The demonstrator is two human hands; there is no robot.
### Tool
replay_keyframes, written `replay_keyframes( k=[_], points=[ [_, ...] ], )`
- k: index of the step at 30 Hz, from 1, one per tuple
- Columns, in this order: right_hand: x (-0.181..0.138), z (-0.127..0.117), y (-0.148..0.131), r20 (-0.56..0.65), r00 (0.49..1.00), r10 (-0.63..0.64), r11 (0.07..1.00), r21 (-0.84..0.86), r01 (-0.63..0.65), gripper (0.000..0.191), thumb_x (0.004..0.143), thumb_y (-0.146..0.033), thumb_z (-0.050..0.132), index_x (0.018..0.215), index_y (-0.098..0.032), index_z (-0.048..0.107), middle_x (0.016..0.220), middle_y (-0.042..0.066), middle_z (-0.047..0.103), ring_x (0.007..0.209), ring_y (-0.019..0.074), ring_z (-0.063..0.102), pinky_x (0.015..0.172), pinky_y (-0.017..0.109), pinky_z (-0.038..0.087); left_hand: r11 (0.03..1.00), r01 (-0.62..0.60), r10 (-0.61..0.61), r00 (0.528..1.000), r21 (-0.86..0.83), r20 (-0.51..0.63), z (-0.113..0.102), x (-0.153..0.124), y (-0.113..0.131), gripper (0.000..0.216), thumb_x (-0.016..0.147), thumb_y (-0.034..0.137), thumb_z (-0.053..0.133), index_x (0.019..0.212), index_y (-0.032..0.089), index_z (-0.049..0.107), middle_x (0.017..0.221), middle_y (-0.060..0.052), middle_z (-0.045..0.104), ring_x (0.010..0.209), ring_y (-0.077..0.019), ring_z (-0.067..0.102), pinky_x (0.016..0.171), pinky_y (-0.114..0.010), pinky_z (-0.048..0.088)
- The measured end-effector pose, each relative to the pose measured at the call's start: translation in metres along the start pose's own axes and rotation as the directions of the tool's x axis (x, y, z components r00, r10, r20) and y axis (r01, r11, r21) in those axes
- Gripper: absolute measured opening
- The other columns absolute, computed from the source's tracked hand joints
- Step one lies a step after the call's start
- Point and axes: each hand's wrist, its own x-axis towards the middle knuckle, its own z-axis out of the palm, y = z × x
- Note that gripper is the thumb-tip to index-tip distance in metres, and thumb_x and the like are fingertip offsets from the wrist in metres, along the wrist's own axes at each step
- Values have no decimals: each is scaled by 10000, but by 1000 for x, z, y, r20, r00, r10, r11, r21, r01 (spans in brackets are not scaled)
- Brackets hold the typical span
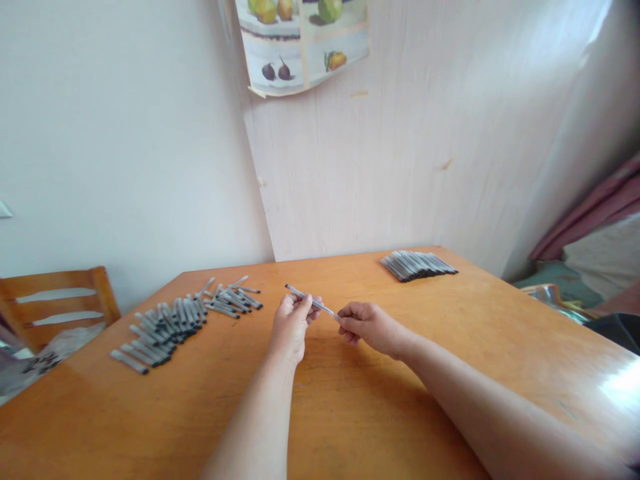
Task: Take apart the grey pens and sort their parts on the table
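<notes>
My left hand [293, 321] is closed around a thin grey pen [299, 293] held a little above the wooden table [350, 393]. My right hand [367, 327] pinches the pen's near end with its fingertips. The pen points away to the upper left. To the left lies a spread of several grey pen parts [175, 323], laid side by side. A neat stack of dark grey pens [417, 265] rests at the far right of the table.
A wooden chair [55, 303] stands at the table's left edge with a plastic bag [45, 357] on it. A pale panel [380, 153] leans on the wall behind the table. Cloth and a metal bowl [547, 293] lie at the right.
</notes>
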Motion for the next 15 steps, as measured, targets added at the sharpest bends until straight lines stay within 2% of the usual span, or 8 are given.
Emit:
replay_keyframes(
  k=[4,15],
  points=[
    [-1,1,-3,-8,1000,26,999,-20,-26,190,832,-322,551,886,-144,595,713,7,615,557,90,558,535,221,464,1000,4,-4,1000,9,18,1,-1,0,305,720,321,711,904,158,530,925,-93,693,824,-160,654,731,-292,480],
    [-1,3,-7,-56,998,-19,999,-50,16,150,829,-296,534,834,-152,576,715,6,617,572,87,567,569,217,480,1000,26,-26,999,2,42,4,-2,-4,308,729,336,705,897,163,514,895,-88,693,848,-160,650,749,-284,476]
  ],
)
